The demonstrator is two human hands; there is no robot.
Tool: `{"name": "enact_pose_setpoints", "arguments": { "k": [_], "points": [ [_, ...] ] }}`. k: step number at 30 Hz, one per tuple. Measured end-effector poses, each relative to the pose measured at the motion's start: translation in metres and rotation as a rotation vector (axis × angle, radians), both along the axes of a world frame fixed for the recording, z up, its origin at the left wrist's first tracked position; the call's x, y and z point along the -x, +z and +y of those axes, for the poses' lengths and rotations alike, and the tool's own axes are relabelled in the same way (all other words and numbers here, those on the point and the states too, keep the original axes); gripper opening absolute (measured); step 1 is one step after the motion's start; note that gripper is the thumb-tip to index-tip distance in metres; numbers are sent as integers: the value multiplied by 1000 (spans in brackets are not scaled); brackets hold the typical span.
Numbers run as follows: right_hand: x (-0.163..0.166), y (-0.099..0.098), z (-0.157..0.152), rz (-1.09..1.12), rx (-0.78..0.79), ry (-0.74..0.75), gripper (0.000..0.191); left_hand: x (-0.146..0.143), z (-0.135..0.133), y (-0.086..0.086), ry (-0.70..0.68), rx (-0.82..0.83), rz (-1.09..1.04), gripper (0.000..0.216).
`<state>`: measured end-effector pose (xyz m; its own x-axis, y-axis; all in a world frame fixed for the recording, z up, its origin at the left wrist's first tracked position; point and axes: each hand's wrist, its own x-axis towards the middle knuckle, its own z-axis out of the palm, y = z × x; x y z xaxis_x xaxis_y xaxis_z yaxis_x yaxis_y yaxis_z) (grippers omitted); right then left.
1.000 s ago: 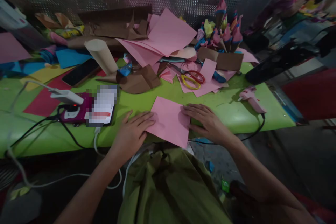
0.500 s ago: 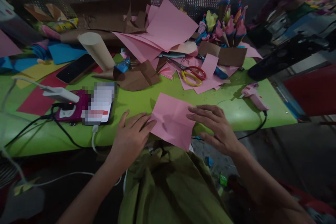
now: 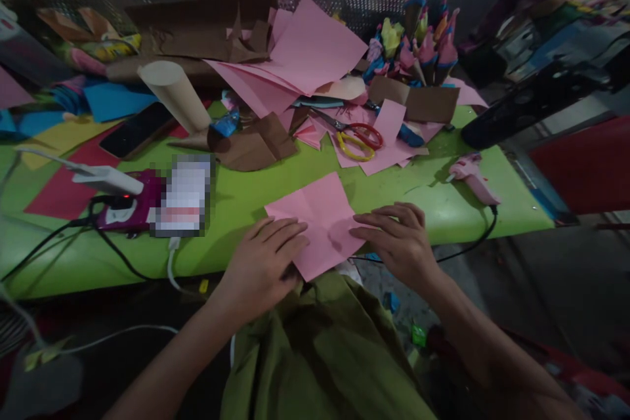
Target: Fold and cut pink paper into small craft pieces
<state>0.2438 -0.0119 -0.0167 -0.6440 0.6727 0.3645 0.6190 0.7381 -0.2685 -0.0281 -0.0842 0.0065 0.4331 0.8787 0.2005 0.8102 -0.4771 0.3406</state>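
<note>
A square of pink paper (image 3: pixel 322 210) with faint crease lines lies at the front edge of the green table, its near corner reaching over the edge. My left hand (image 3: pixel 268 259) holds its left side, fingers on top and the thumb low by the near edge, partly hidden. On the opposite side my right hand (image 3: pixel 398 236) has its fingertips at the right corner; its thumb is mostly out of sight. Beyond the paper lie scissors (image 3: pixel 358 139) with red and yellow handles, on pink paper scraps (image 3: pixel 391 121).
A pink glue gun (image 3: pixel 475 180) rests at the right on the green table (image 3: pixel 236 187). To the left are a phone (image 3: pixel 184 197) on a cable and a purple power socket (image 3: pixel 152 193). Behind stand a cardboard tube (image 3: pixel 177 95), large pink sheets (image 3: pixel 315 46) and several wrapped cones (image 3: pixel 433 49).
The pink square has turned, so a corner now points toward me. My left hand has moved right, further over the paper; my right hand is still at the right side.
</note>
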Motion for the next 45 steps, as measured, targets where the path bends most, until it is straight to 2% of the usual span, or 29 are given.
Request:
{"name": "enact_pose_setpoints", "arguments": {
  "k": [7, 14, 19, 23, 28, 32, 37, 45],
  "points": [
    [-6, -7, 10, 46, 35, -64, 31, 11, 3, -11, 68, 27, 68, 48],
    [2, -4, 9, 68, 22, -48, 34, 5, 11, -9, 71, 31, 83, 45],
    [4, -8, 10, 100, 62, -57, 23, 5, 18, -12, 116, 35, -3, 37],
    [6, -8, 19, 157, 189, -20, 17, 7, 24, -13, 209, 72, -124, 16],
    [14, -9, 26, 150, 202, -94, 25, 0, 33, -13, 404, 138, -112, 11],
    [21, -12, 28, 100, 213, -172, 27, -5, 37, -15, 482, 128, -63, 9],
    [21, -13, 28, 70, 230, -185, 30, -6, 40, -18, 498, 88, -14, 30],
    [21, -14, 26, -24, 143, -117, 31, -8, 38, -17, 457, 59, 145, 34]
  ]
}}
